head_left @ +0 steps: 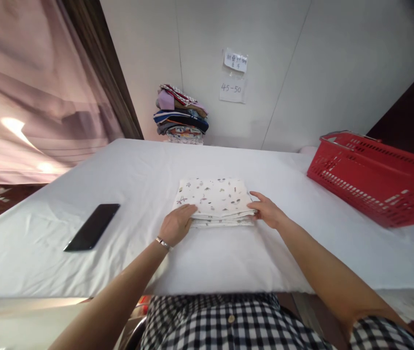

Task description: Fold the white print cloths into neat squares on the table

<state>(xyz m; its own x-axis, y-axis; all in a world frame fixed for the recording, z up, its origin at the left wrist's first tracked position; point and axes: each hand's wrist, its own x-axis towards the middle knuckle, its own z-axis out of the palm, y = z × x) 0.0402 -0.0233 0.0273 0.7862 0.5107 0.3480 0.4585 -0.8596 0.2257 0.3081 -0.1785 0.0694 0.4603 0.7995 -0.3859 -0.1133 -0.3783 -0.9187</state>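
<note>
A white cloth [216,197] with small printed figures lies folded in layers on the white-covered table [214,262]. My left hand [178,223] rests at its near left corner, fingers together and pointing right, with the fingertips on the edge. At the right edge, my right hand [267,209] grips the folded layers between thumb and fingers. Some fingertips of the right hand are hidden by the cloth.
A black phone [93,227] lies on the left. Folded clothes [182,116] are stacked at the back by the wall, below and left of paper signs [232,90]. A red basket [370,177] stands at the right. A pink curtain [35,87] hangs at the left.
</note>
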